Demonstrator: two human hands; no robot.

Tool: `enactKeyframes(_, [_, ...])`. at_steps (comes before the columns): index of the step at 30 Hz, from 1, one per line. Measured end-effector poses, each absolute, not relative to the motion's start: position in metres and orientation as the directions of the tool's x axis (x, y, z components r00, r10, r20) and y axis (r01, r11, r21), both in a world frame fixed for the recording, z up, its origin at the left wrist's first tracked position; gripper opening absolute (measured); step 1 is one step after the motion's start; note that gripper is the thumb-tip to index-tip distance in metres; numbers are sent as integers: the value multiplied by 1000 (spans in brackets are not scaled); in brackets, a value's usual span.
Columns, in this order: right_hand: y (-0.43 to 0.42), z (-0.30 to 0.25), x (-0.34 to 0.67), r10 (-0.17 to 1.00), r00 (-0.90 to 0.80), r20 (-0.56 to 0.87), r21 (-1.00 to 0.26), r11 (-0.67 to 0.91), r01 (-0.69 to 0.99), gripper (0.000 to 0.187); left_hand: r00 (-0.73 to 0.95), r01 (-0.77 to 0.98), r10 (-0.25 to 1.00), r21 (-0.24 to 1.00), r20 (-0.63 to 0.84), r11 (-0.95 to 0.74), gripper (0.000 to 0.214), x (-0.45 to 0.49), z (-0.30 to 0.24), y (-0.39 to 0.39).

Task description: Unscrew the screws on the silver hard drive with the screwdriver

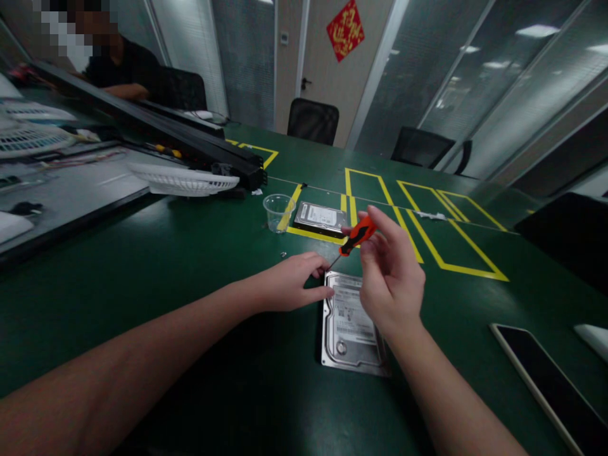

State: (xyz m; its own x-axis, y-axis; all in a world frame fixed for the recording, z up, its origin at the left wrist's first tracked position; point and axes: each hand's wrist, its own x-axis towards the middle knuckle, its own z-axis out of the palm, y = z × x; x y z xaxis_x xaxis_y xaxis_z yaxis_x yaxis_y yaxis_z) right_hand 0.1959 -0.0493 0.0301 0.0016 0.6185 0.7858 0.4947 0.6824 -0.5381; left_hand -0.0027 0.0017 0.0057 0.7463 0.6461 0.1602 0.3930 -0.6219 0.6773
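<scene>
A silver hard drive (pixel 350 329) lies flat on the green table (pixel 213 253) in front of me. My right hand (pixel 390 272) is above its far end, fingers closed round an orange-handled screwdriver (pixel 357 235) whose thin shaft points down-left toward the drive's far left corner. My left hand (pixel 291 281) rests at that same corner, thumb and fingers curled against the drive's edge. A second hard drive (pixel 320 218) lies farther back inside a yellow-taped box.
A clear plastic cup (pixel 278 212) stands left of the far drive, with small screws (pixel 284 254) near it. White fan grilles (pixel 183 179) and a black bar sit left. A phone (pixel 551 380) lies at right. Another person sits at far left.
</scene>
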Motion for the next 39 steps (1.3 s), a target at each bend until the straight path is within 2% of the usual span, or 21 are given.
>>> enactKeyframes(5, [-49,33,196,563,23,826,-479,680,556,49,741,409,656,681,141,-608,40,-2,7,1])
enactKeyframes(12, [-50,33,195,626,0,780,-546,680,489,51,746,393,645,674,164,-626,36,-3,7,1])
enactKeyframes(17, [-50,36,195,552,13,833,-467,691,552,51,744,404,651,673,152,-619,40,-3,6,1])
enactKeyframes(23, [-50,34,194,618,-5,786,-535,685,494,53,743,398,649,674,161,-622,38,-2,6,1])
enactKeyframes(29, [-50,34,195,561,1,827,-466,686,559,51,743,403,652,677,151,-616,41,-2,5,2])
enactKeyframes(35, [-50,33,196,636,-48,771,-535,686,493,56,745,399,648,674,158,-622,40,-2,4,2])
enactKeyframes(39, [-49,33,197,572,-15,820,-478,700,531,53,744,404,652,677,147,-614,41,-2,6,1])
